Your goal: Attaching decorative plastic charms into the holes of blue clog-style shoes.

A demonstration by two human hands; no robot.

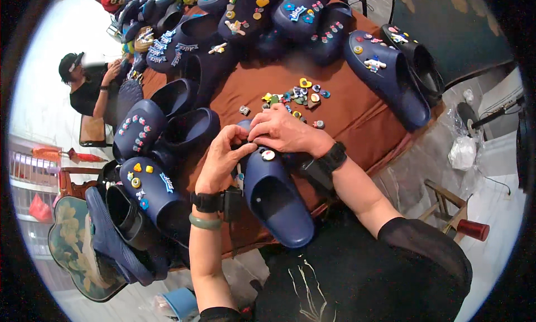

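A dark blue clog (279, 210) lies at the table's near edge, its heel toward me and its toe away. A white round charm (268, 154) sits on its upper. At the toe, my left hand (222, 157) is closed, thumb and fingers bent together. My right hand (287, 133) reaches across from the right, its fingertips pressed together close to the left thumb. Whatever is between the fingers of either hand is hidden. Just beyond the hands lies a loose pile of small colourful shoe charms (304, 96).
Decorated blue clogs stand on the brown cloth (245, 79): some at left (139, 126), some at the back (251, 15), a pair at right (379, 71). Another person (89, 90) sits at the far left. A wooden stool (446, 207) stands at right, a blue bin (180, 302) below.
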